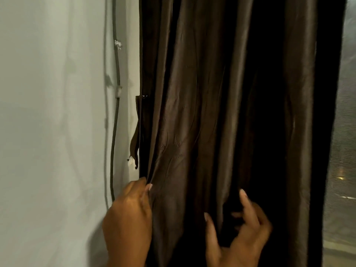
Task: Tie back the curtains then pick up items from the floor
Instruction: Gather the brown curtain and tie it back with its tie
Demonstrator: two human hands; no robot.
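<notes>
A dark brown satin curtain (pixel 202 93) hangs in deep folds down the middle of the head view. A short brown tie-back strap (pixel 135 132) dangles from a small hook at the curtain's left edge, against the wall. My left hand (pixel 129 214) pinches the curtain's left edge between thumb and fingers, low down. My right hand (pixel 242 232) is in front of the folds with its fingers spread and loosely bent, palm toward the cloth; the fingertips touch or nearly touch the fabric, and I cannot tell whether they hold it.
A pale wall (pixel 48 112) fills the left side, with a dark cable (pixel 115 122) clipped down it close to the curtain. A window (pixel 344 132) with a mesh screen shows at the far right, dark outside.
</notes>
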